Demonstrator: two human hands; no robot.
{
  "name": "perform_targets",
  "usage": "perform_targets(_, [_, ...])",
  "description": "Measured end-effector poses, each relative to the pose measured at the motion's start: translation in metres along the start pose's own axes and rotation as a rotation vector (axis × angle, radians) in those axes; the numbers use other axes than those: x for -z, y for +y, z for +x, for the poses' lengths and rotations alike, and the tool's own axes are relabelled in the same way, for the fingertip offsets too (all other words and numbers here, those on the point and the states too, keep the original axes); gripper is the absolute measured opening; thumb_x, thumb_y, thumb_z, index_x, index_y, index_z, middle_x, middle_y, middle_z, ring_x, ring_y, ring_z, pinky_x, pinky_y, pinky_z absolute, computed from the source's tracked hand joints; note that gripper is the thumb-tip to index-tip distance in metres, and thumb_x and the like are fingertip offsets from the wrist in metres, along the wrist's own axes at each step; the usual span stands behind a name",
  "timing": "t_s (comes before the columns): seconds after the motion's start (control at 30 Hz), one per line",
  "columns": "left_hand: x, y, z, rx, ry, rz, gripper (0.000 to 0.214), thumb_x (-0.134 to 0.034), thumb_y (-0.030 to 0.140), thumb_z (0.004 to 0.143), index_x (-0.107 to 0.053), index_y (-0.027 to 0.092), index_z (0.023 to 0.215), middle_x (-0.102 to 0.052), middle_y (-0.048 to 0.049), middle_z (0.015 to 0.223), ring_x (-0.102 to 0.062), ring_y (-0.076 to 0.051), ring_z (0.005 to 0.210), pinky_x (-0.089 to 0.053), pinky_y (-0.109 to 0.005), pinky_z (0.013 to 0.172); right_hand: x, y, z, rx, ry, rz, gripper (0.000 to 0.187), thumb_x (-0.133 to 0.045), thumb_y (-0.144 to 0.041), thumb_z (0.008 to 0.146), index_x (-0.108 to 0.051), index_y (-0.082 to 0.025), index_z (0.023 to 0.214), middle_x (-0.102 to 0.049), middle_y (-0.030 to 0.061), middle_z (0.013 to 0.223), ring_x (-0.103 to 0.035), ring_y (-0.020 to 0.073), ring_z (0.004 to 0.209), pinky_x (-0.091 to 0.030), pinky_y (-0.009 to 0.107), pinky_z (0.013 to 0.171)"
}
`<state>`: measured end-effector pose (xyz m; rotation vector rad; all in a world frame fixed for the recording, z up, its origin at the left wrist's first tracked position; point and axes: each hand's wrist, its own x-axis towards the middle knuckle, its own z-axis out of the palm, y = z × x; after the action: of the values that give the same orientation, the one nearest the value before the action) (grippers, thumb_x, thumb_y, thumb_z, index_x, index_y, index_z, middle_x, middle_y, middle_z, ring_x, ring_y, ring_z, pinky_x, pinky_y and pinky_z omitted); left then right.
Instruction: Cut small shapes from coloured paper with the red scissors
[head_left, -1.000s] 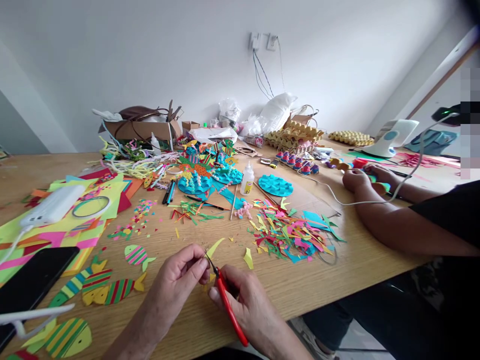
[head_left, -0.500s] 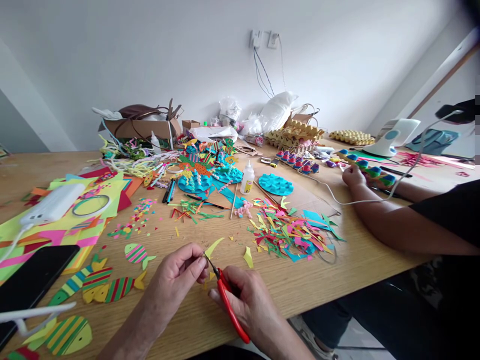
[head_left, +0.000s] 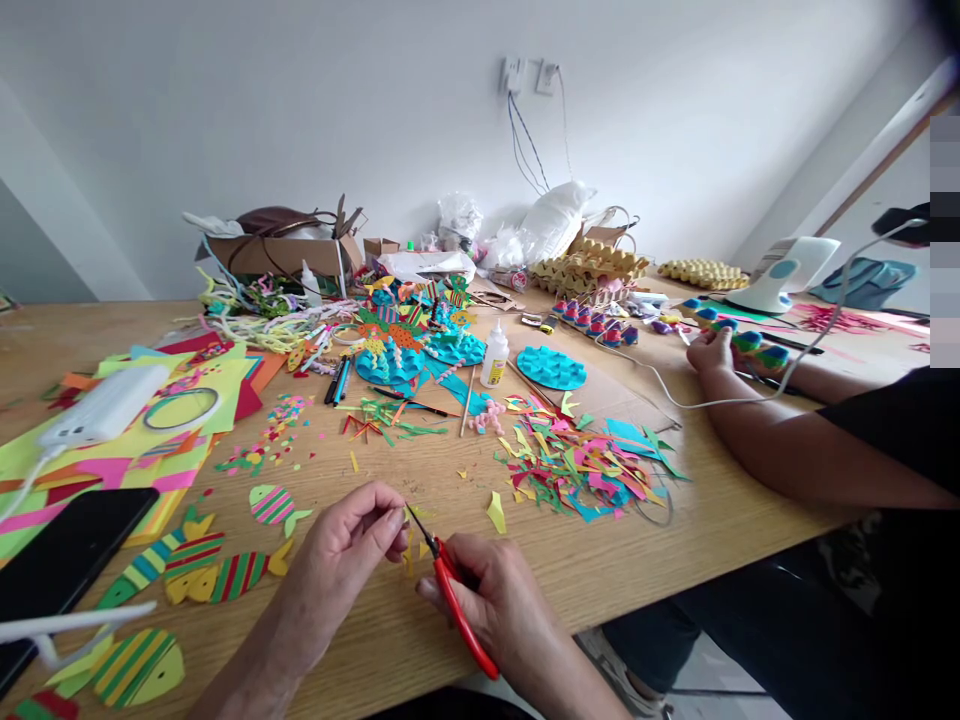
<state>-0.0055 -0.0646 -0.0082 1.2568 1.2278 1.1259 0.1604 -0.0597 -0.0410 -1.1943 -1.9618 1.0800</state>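
My right hand [head_left: 491,590] is closed around the red handles of a pair of scissors [head_left: 463,615], whose thin dark blades point up and left. Just beside the blade tips, my left hand [head_left: 349,550] is pinched, with a small piece of yellow paper [head_left: 409,512] showing at its fingertips; most of that piece is hidden. Yellow scraps [head_left: 409,560] show behind and below the blades. Left of my left hand lie striped paper fish, among them a pink and green one [head_left: 271,505] and a red and green one [head_left: 240,578].
Colourful paper scraps [head_left: 585,460] are heaped ahead on the right. A glue bottle [head_left: 495,355] stands by a blue egg-carton disc [head_left: 551,368]. At left are a phone [head_left: 75,550], a white power bank [head_left: 105,405] and paper sheets. Another person's hand [head_left: 709,350] holds a painted carton strip [head_left: 750,345].
The long yellow strip that stuck out past my left fingertips and the blades is no longer there. My left hand shifted slightly left. The other person's hand turned on the painted strip.
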Motion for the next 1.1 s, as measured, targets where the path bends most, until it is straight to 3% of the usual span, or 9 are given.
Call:
perform_targets(0.33, [-0.003, 0.009, 0.000, 0.000, 0.082, -0.022, 0.012, -0.057, 0.026, 0.077, -0.058, 0.018, 0.068, -0.055, 0.0032, 0.058, -0.052, -0.013, 0.059, -0.045, -0.022, 0.058, 0.005, -0.011, 0.002, -0.113, -0.143, 0.084, 0.031, -0.052, -0.040, 0.082, -0.040, -0.019, 0.062, -0.036, -0.0062, 0.055, -0.029, 0.0084, 0.052, -0.021, 0.020, 0.044])
perform_targets(0.77, [-0.010, 0.006, -0.003, 0.006, 0.035, -0.095, 0.011, -0.054, 0.026, 0.080, -0.055, 0.019, 0.071, -0.055, 0.0033, 0.061, -0.053, -0.013, 0.060, -0.045, -0.024, 0.060, 0.001, -0.015, 0.004, -0.065, -0.066, 0.091, 0.041, -0.049, -0.052, 0.081, -0.038, -0.018, 0.060, -0.030, -0.0065, 0.055, -0.026, 0.0083, 0.052, -0.019, 0.021, 0.045])
perform_targets(1.1, [-0.012, 0.010, -0.002, 0.023, 0.055, -0.091, 0.012, -0.056, 0.027, 0.077, -0.055, 0.018, 0.069, -0.056, 0.0025, 0.059, -0.053, -0.014, 0.059, -0.044, -0.025, 0.059, -0.001, -0.011, 0.006, -0.115, -0.047, 0.171, 0.046, -0.051, -0.058, 0.075, -0.037, -0.019, 0.055, -0.028, -0.0065, 0.052, -0.025, 0.0077, 0.048, -0.018, 0.021, 0.042])
